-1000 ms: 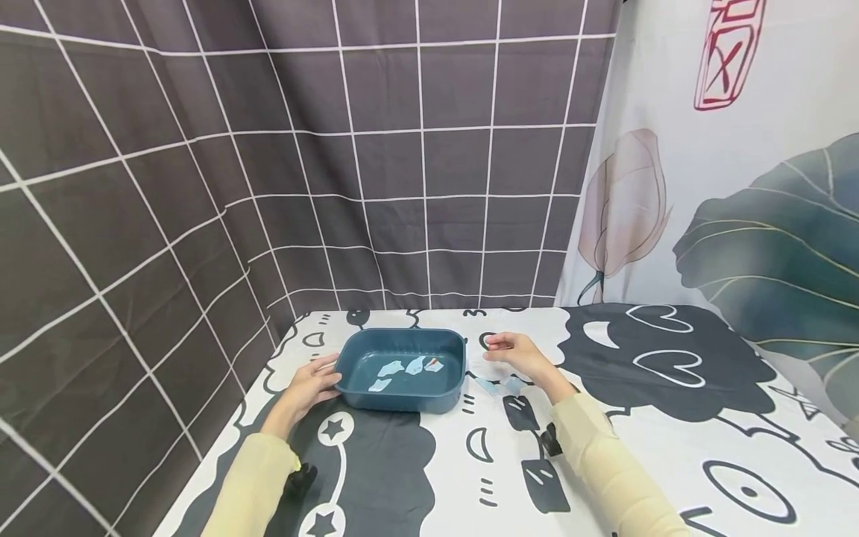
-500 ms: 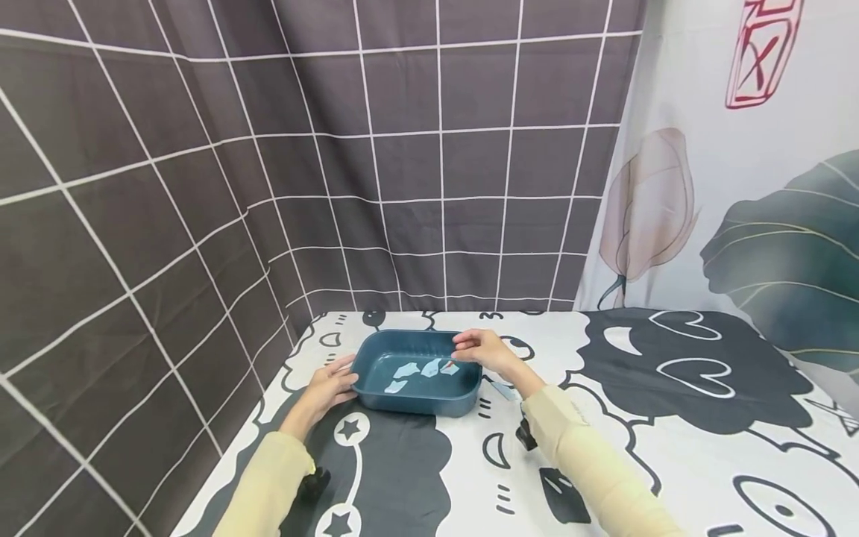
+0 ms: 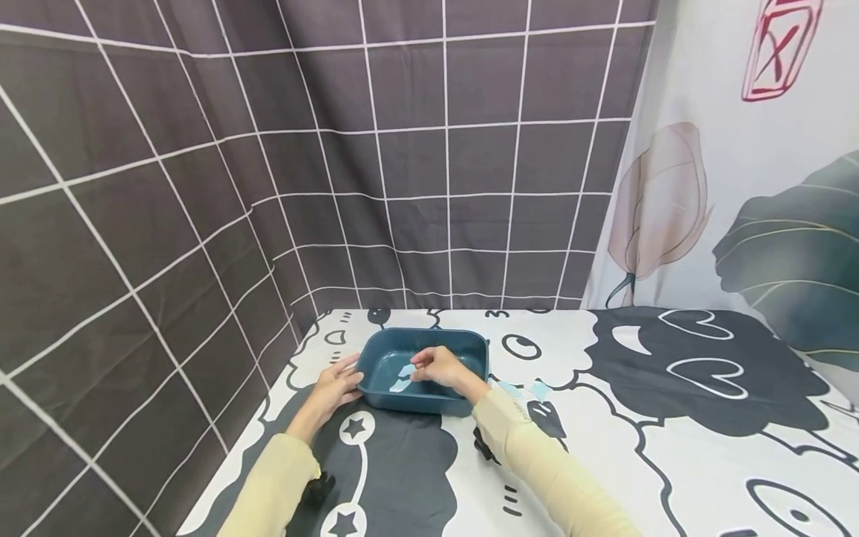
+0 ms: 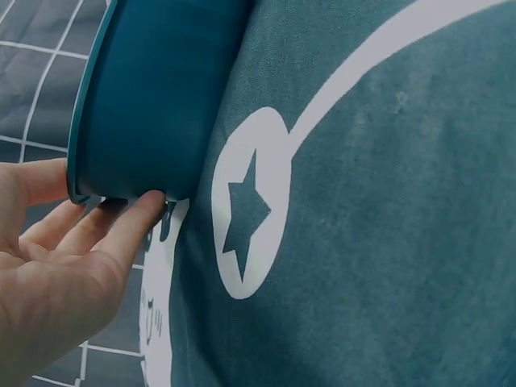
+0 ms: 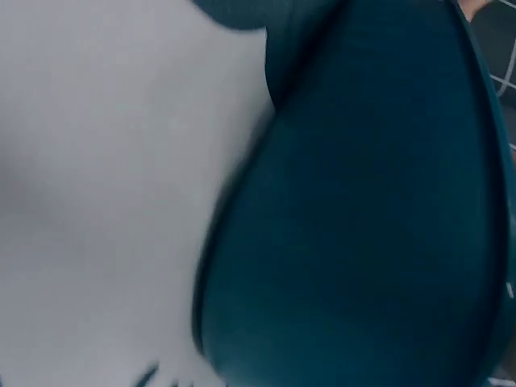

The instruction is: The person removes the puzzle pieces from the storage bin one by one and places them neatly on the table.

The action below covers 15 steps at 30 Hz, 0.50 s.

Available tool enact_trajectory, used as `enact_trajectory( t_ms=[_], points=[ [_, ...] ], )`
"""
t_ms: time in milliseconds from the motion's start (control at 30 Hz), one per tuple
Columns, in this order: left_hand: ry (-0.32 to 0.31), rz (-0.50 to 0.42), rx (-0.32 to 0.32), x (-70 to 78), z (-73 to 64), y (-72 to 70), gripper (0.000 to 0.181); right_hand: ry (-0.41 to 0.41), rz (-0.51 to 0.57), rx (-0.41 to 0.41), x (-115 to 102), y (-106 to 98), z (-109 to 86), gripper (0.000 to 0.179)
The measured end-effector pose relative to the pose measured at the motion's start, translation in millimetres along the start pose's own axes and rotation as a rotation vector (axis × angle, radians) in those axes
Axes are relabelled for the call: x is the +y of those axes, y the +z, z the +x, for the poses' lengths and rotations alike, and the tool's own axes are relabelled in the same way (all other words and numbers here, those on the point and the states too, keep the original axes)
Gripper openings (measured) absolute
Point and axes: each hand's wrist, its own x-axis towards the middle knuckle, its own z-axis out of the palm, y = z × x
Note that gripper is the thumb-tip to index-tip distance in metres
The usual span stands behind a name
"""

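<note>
Teal, plastic-looking, open-topped rectangular tray [image 3: 412, 404] on the printed black-and-white cloth [image 3: 412, 455], its long axis running left to right between the hands. The left hand [image 3: 334, 386] touches the left end, fingers and thumb spread. Pale blue, paper-like scraps [image 3: 400, 385] lie on the tray floor, just left of the fingertips of the right hand [image 3: 441, 368]; whether these clasp anything cannot be told. Similar loose pieces [image 3: 539, 389] lie outside the right end, where the right hand appears better placed.

teal rectangular basin [image 3: 411, 403], upright, pale scraps [image 3: 400, 385] inside and beside
</note>
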Motion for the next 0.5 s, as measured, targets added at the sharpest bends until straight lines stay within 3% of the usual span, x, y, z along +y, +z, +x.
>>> enact_trajectory(
  t_ms=[300, 500],
  points=[
    [-0.01, -0.018, -0.005, -0.4, 7.5, 2.1, 0.055, 0.0, -0.185, 0.033, 4, 20, 15.9, 0.028],
    [-0.043, -0.052, 0.018, -4.7, 9.8, 0.0, 0.055, 0.001, -0.235, 0.043, 9, 26, 23.2, 0.028]
  ],
)
